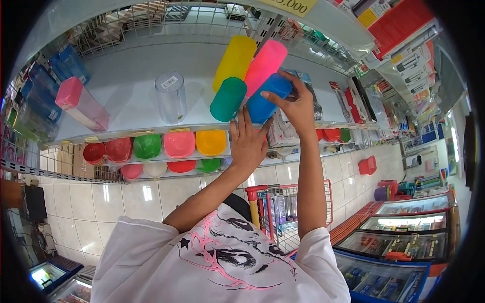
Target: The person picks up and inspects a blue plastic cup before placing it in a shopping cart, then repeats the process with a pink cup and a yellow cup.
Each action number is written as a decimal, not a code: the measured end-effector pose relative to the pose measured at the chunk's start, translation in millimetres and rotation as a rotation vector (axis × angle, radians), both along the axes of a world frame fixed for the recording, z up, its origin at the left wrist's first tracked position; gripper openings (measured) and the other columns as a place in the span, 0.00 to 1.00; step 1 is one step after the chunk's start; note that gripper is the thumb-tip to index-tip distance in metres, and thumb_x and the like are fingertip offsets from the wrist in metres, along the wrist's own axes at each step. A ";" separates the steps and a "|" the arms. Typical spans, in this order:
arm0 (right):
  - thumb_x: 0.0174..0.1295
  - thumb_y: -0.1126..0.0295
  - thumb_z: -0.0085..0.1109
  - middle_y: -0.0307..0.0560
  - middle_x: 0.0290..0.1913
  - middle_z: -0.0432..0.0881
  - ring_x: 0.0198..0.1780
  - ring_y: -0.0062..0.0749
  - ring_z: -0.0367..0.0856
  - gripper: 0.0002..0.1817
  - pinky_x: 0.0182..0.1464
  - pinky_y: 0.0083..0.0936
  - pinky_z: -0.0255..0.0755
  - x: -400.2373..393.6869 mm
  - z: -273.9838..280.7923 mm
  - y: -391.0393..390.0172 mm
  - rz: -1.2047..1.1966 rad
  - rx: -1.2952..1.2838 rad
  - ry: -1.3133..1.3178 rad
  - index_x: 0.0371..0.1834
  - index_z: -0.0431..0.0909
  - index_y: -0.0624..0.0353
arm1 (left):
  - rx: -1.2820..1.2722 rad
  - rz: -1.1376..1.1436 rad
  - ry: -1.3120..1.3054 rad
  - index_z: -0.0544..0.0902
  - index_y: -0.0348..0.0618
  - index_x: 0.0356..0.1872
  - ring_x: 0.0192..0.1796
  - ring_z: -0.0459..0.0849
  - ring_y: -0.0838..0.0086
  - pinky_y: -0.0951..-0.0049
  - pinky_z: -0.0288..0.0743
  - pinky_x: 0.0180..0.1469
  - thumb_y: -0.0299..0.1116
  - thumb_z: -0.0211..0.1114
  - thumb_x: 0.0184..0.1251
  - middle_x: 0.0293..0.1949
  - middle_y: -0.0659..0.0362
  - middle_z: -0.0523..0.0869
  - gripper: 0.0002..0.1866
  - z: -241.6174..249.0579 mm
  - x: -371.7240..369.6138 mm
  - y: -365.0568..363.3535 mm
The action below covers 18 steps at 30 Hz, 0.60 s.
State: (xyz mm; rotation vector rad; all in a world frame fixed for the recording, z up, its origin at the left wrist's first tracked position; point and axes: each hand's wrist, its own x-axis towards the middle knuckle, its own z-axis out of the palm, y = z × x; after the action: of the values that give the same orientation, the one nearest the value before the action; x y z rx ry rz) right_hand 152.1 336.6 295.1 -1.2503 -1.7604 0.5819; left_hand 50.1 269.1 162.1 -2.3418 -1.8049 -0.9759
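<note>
A blue plastic cup (269, 99) stands at the front of the shelf (131, 96), with my right hand (297, 101) gripping it near the top, thumb on the near side and fingers around the far side. My left hand (247, 144) is at the shelf's front edge, its fingers spread and their tips at the bases of the blue cup and the green cup (228, 99). Close behind these two are a taller yellow cup (235, 63) and a pink cup (266, 63). Left of the group, a clear plastic tumbler (171, 98) bears a barcode sticker.
A pink-lidded container (81, 103) and blue bottles (70, 63) occupy the shelf's left part. Colourful bowls (179, 145) line the lower shelves. A shopping cart (293, 212) with goods stands close by my body, and freezers (394, 240) are at the right.
</note>
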 end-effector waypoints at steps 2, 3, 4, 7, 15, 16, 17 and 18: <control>0.47 0.69 0.79 0.51 0.49 0.83 0.46 0.29 0.83 0.34 0.50 0.24 0.78 -1.7 1.3 -0.2 -0.005 -0.027 0.041 0.59 0.75 0.66 | -0.002 -0.021 -0.016 0.66 0.70 0.72 0.74 0.50 0.43 0.41 0.42 0.70 0.46 0.69 0.53 0.70 0.32 0.55 0.41 0.4 -0.5 -0.2; 0.47 0.69 0.79 0.51 0.49 0.83 0.46 0.29 0.83 0.34 0.50 0.24 0.78 -0.9 3.0 2.0 -0.005 -0.029 0.037 0.59 0.75 0.66 | -0.004 -0.021 -0.020 0.66 0.70 0.72 0.74 0.50 0.43 0.41 0.42 0.70 0.46 0.69 0.53 0.70 0.32 0.55 0.41 -0.7 0.1 0.9; 0.47 0.68 0.79 0.50 0.47 0.84 0.45 0.28 0.83 0.34 0.48 0.23 0.78 1.2 5.0 4.9 -0.014 0.038 0.082 0.58 0.76 0.67 | 0.004 -0.019 -0.020 0.66 0.70 0.72 0.74 0.50 0.43 0.41 0.42 0.71 0.46 0.69 0.53 0.71 0.32 0.54 0.41 -2.6 0.8 1.6; 0.49 0.66 0.77 0.49 0.47 0.83 0.45 0.26 0.82 0.33 0.48 0.23 0.78 3.3 30.4 0.6 -0.016 0.137 0.213 0.58 0.76 0.67 | 0.014 -0.021 -0.032 0.67 0.69 0.72 0.75 0.49 0.44 0.41 0.41 0.71 0.46 0.69 0.53 0.72 0.32 0.53 0.41 -4.2 0.3 1.2; 0.65 0.58 0.64 0.49 0.55 0.79 0.54 0.27 0.77 0.29 0.58 0.28 0.71 49.8 36.4 -54.4 -0.360 0.340 0.546 0.63 0.71 0.65 | -0.001 -0.113 -0.142 0.68 0.67 0.72 0.78 0.47 0.44 0.40 0.37 0.74 0.41 0.66 0.56 0.74 0.32 0.51 0.37 0.1 -6.2 -5.8; 0.67 0.54 0.61 0.48 0.56 0.78 0.55 0.29 0.77 0.29 0.59 0.29 0.70 56.7 28.6 -70.9 -0.341 0.303 0.747 0.64 0.70 0.63 | -0.001 -0.122 -0.123 0.68 0.66 0.72 0.78 0.47 0.43 0.40 0.36 0.74 0.42 0.66 0.56 0.74 0.31 0.50 0.37 -0.8 -8.4 -7.1; 0.68 0.50 0.59 0.46 0.57 0.77 0.57 0.31 0.76 0.30 0.60 0.31 0.69 61.5 19.3 -88.7 -0.324 0.272 0.951 0.64 0.69 0.61 | 0.002 -0.140 -0.101 0.68 0.66 0.71 0.78 0.46 0.43 0.40 0.36 0.74 0.42 0.67 0.56 0.74 0.31 0.50 0.37 -1.1 -10.4 -8.3; 0.68 0.50 0.59 0.46 0.57 0.77 0.57 0.31 0.76 0.30 0.60 0.31 0.69 63.4 8.7 -106.3 -0.342 0.289 0.962 0.64 0.69 0.61 | 0.009 -0.163 -0.088 0.68 0.66 0.71 0.78 0.46 0.43 0.40 0.36 0.74 0.42 0.67 0.56 0.74 0.31 0.50 0.37 0.4 -12.3 -11.0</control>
State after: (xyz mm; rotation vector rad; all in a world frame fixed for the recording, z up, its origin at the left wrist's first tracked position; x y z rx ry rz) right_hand 215.4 230.3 303.9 -0.8159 -0.7701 0.5632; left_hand 37.8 258.1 162.5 -2.5114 -1.6546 -1.1199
